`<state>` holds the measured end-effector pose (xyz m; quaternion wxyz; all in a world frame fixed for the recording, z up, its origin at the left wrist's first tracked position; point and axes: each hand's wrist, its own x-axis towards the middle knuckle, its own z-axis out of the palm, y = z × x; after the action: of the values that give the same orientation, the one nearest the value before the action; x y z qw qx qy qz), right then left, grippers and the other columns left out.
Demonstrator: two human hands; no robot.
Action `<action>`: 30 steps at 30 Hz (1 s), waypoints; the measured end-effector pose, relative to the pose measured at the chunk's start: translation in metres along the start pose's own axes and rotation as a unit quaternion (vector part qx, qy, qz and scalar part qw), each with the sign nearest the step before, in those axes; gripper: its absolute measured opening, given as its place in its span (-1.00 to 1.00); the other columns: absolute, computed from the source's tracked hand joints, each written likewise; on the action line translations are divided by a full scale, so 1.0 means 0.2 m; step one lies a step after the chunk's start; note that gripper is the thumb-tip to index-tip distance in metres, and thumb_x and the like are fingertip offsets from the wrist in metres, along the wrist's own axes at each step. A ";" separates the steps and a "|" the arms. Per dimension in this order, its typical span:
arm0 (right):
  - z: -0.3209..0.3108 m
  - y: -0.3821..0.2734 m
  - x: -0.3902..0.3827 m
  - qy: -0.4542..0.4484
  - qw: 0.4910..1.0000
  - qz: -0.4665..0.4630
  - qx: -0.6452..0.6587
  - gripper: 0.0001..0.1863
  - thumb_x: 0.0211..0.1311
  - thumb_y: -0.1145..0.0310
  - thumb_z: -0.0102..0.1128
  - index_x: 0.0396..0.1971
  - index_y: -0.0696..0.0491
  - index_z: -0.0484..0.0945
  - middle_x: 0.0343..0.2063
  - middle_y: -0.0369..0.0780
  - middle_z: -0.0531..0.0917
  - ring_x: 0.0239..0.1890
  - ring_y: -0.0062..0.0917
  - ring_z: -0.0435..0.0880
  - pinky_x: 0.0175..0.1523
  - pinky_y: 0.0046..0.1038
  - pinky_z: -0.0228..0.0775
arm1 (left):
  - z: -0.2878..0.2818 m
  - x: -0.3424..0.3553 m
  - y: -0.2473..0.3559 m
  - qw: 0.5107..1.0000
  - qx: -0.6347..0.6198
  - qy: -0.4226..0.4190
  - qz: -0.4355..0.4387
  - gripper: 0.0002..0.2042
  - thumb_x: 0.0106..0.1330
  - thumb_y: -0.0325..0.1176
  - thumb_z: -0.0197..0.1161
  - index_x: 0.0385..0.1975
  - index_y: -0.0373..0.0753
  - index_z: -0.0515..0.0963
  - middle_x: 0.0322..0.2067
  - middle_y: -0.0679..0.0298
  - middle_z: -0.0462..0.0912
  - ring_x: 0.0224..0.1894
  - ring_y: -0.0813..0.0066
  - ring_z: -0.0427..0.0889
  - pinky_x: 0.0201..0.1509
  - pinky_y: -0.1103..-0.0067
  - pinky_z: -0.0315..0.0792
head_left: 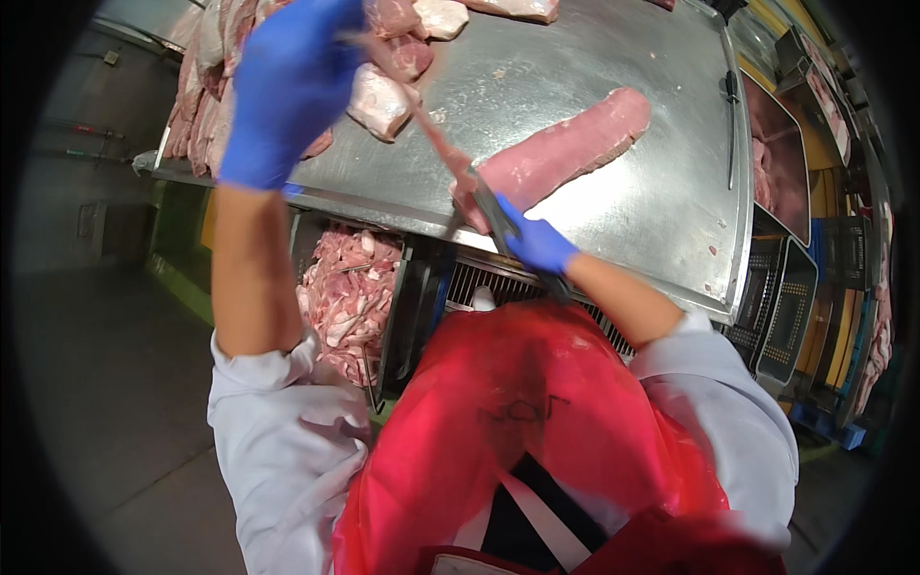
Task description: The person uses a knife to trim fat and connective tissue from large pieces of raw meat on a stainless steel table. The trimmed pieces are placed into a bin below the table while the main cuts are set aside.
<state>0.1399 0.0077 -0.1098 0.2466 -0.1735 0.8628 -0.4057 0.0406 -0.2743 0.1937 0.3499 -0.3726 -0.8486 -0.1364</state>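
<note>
My left hand (292,91), in a blue glove, is raised over the left side of the steel table, its fingers partly cut off and smeared. A thin, blurred pink strip of meat (436,144) runs from those fingers down toward the dark knife (500,222). My right hand (541,244), also gloved in blue, is closed around that knife at the table's near edge. Beside the knife lies a long pink loin of meat (575,144), slanting away to the right. Where knife, strip and loin meet, the detail is hard to make out.
Several meat pieces (381,101) are piled at the table's far left. Under the near edge of the steel table (661,220) stands a bin of meat trimmings (350,287). Black crates (791,316) and a tub of meat (771,158) stand to the right.
</note>
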 end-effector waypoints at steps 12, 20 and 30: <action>0.14 -0.20 0.17 -0.091 0.994 -0.062 -0.014 -0.21 0.26 0.34 0.02 0.52 -0.14 0.04 -0.13 0.15 0.67 -0.08 -0.04 0.71 0.06 -0.16 0.52 | -1.41 -1.12 -0.10 0.913 0.111 0.101 -0.379 -0.77 0.31 -0.66 -0.07 -0.12 -0.38 0.49 -0.20 0.28 0.54 -0.18 0.55 0.49 0.00 0.63 0.41; -0.85 0.65 0.27 0.342 0.917 0.204 0.034 -0.17 0.28 0.30 0.05 0.53 -0.26 -0.04 -0.14 0.14 0.69 -0.18 -0.10 0.75 -0.08 -0.19 0.59 | -0.10 -1.39 -0.04 0.888 0.091 -0.266 -0.365 -0.58 0.06 -0.40 0.35 -0.02 -0.29 0.53 0.01 -0.01 0.57 0.06 -0.05 0.54 0.17 0.20 0.42; -1.05 0.98 0.40 0.308 0.936 0.166 -0.033 -0.16 0.23 0.31 0.04 0.52 -0.37 -0.02 -0.24 0.21 0.67 -0.19 0.05 0.70 -0.02 -0.08 0.51 | 1.56 -0.86 0.96 0.748 -0.364 -0.422 -0.360 -0.51 0.30 0.02 0.26 -0.09 -0.34 0.45 -0.22 -0.07 0.57 -0.11 -0.06 0.57 0.01 0.22 0.46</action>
<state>-0.0633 0.2167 -0.1707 0.0270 0.0973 0.9260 -0.3637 0.1084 -0.0819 -0.1548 -0.2814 -0.1578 -0.8668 -0.3802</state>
